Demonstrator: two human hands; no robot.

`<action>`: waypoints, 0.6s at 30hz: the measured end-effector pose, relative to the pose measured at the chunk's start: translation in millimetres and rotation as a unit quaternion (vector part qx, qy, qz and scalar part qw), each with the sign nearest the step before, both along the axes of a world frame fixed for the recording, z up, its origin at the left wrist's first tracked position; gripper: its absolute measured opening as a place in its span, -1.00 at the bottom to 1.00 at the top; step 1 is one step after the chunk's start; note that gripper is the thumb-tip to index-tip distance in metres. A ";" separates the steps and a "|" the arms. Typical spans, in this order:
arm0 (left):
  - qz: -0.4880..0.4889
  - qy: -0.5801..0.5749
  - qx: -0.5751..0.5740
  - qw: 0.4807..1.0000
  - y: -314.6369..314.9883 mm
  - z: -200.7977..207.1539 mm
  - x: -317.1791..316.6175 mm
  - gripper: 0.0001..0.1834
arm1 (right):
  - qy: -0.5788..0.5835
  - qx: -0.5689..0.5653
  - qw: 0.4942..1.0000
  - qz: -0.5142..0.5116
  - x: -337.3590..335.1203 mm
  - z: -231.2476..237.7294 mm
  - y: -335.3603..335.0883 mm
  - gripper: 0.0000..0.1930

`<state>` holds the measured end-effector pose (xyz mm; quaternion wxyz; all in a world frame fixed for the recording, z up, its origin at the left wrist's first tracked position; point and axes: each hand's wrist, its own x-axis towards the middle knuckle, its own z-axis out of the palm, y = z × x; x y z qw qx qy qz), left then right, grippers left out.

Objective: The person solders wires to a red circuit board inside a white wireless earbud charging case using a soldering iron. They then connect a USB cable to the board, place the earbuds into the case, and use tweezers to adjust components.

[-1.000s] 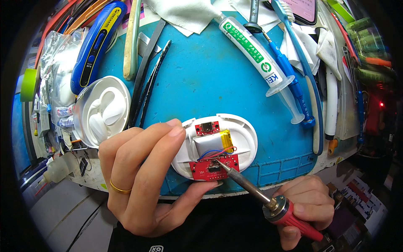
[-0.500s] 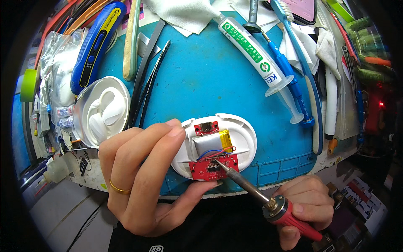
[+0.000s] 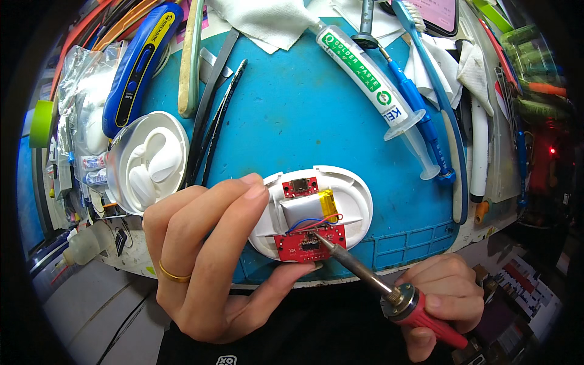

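Note:
Between the thumb and fingers of my left hand [image 3: 207, 255] is a white oval plastic shell [image 3: 354, 210], held at the mat's front edge. Inside the shell sit a small red board with a port [image 3: 300, 186], a silver battery with yellow tape [image 3: 301, 210] and a larger red circuit board [image 3: 289, 246]. Thin red and blue wires [image 3: 313, 222] run from the battery to the larger board. My right hand [image 3: 447, 298] is closed around the red handle of a soldering iron [image 3: 359, 267]. The iron's tip meets the larger board near the wire ends, as far as I can tell.
On the blue mat [image 3: 274, 115] lie tweezers [image 3: 224, 118], a solder paste syringe [image 3: 365, 76], a blue screwdriver [image 3: 420, 106] and a toothbrush [image 3: 435, 79]. A white case half with earbud-shaped parts [image 3: 152, 161] stands left, below a blue tool [image 3: 140, 70]. White cloths [image 3: 264, 21] lie at the back.
The shell has shifted very slightly in my left hand. The iron and both hands stay almost where they were, with the tip still at the larger red board.

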<state>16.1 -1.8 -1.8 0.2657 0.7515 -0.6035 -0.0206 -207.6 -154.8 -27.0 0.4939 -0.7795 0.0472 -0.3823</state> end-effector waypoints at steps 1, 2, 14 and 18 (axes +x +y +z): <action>-0.001 -0.003 0.002 1.000 -0.1 -0.2 0.3 -0.18 | 0.002 0.000 1.000 -0.001 0.1 0.2 0.3 -0.68; 0.000 0.000 -0.001 1.000 -0.1 -0.3 0.1 -0.18 | 0.003 0.000 1.000 -0.002 0.1 0.4 0.5 -0.68; 0.003 -0.004 0.001 1.000 -0.2 -0.2 -0.9 -0.18 | 0.013 0.001 1.000 0.000 -0.9 2.7 -0.3 -0.67; 0.002 -0.004 0.000 1.000 0.1 -0.3 -1.1 -0.18 | 0.003 0.006 1.000 -0.004 0.2 1.7 0.5 -0.68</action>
